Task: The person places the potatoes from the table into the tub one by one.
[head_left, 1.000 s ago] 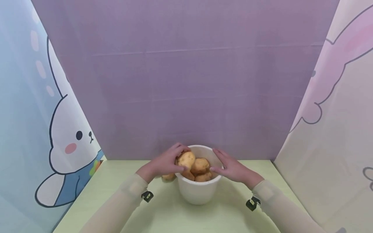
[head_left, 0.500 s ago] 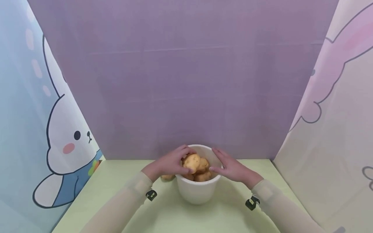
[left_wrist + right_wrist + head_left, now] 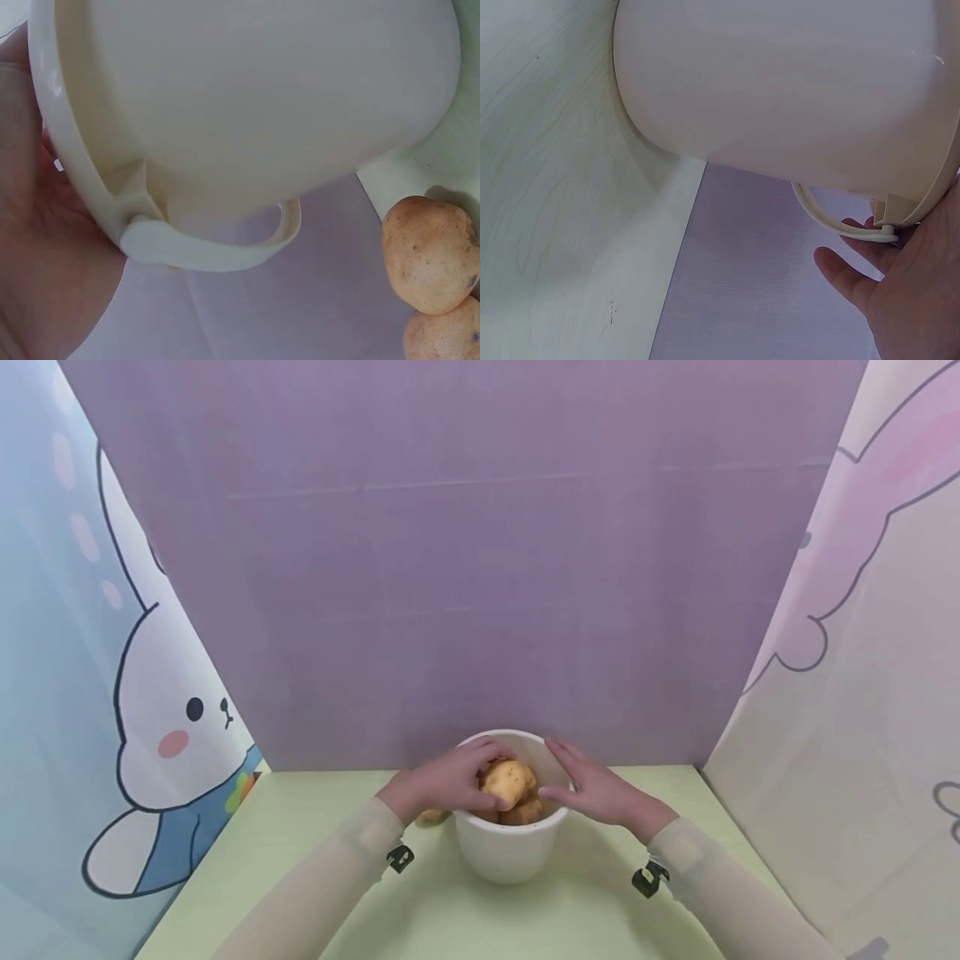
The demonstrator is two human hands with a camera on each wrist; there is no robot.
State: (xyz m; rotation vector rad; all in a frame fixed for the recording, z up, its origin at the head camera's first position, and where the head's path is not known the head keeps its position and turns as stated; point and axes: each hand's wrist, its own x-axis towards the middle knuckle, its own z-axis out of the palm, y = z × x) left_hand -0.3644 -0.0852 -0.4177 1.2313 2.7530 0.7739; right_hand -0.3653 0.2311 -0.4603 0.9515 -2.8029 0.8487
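Note:
A white bucket (image 3: 510,857) stands on the table, with several potatoes (image 3: 522,814) inside. My left hand (image 3: 459,779) reaches over its left rim and holds a potato (image 3: 506,785), thumb on the near side and fingers behind. In the left wrist view, the bucket's rim (image 3: 75,142) hides most of that hand's fingers. At the opposite rim, my right hand (image 3: 603,795) holds the bucket, its thumb over the inside. The right wrist view shows some of its fingers (image 3: 844,277) outside the wall, beside the bucket's handle (image 3: 829,219).
Left of the bucket, a potato (image 3: 432,817) lies partly hidden behind the left wrist; two potatoes (image 3: 429,255) show there in the left wrist view. The pale green table (image 3: 300,827) ends at a purple backdrop (image 3: 480,568), with printed cloth panels (image 3: 176,718) at the sides.
My left hand has moved right and slightly inward with its potato, from the bucket's left rim to over its middle. My right hand stays at the right rim.

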